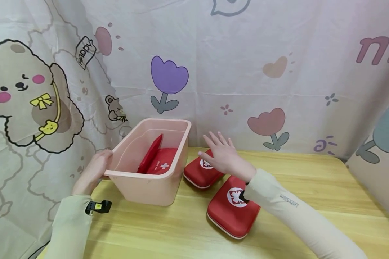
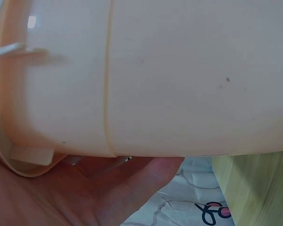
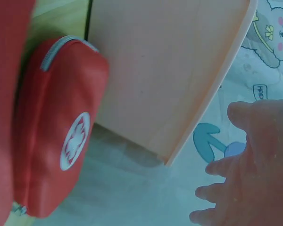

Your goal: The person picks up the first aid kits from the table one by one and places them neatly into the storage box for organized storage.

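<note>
A pale pink plastic bin stands on the table, with my left hand gripping its left rim near the front corner. In the left wrist view that hand lies against the bin's outer wall. Inside the bin, one red first aid pouch lies flat and another leans upright. My right hand, fingers spread, hovers over two red zip cases with white emblems. The farther case sits beside the bin; the nearer case is partly hidden by my right forearm.
The wood-grain table extends to the right of the cases. A patterned cloth hangs behind the table and along both sides. Next to the farther case, the bin's wall rises well above it.
</note>
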Demonstrator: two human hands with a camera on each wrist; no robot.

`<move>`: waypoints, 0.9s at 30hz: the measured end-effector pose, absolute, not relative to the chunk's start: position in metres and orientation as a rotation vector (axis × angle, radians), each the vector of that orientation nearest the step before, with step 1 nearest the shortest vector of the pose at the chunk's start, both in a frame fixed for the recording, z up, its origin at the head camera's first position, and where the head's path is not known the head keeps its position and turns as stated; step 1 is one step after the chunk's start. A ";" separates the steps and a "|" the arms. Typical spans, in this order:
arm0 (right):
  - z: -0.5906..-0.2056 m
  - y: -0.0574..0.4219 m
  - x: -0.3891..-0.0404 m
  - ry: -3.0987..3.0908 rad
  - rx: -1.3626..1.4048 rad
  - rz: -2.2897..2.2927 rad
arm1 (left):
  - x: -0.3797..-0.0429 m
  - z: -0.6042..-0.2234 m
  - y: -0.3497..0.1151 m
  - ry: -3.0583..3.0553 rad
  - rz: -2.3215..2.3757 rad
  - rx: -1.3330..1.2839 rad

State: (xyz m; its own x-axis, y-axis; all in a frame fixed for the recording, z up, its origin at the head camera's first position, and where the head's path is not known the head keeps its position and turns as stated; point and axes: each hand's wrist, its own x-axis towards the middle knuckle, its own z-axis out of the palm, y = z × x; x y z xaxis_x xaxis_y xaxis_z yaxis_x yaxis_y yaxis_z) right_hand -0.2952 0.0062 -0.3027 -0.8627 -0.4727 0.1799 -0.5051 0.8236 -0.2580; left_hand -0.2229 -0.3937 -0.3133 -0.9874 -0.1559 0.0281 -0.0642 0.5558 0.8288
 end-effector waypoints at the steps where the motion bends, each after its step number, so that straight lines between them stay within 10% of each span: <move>1: -0.305 0.012 -0.293 -2.895 0.776 0.462 | -0.223 -0.313 -0.393 -2.685 -1.422 0.189; 27: -0.375 0.111 -0.250 -2.884 0.625 0.444 | -0.224 -0.313 -0.392 -2.676 -1.421 0.178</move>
State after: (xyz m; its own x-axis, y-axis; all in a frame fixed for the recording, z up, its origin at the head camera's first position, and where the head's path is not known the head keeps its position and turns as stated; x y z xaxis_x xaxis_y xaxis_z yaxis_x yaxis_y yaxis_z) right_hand -0.2505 0.1107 -0.3750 -0.9005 -0.3789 0.2135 -0.4255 0.8690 -0.2527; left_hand -0.2237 -0.3924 -0.3135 -0.9875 -0.1530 0.0386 -0.0537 0.5559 0.8295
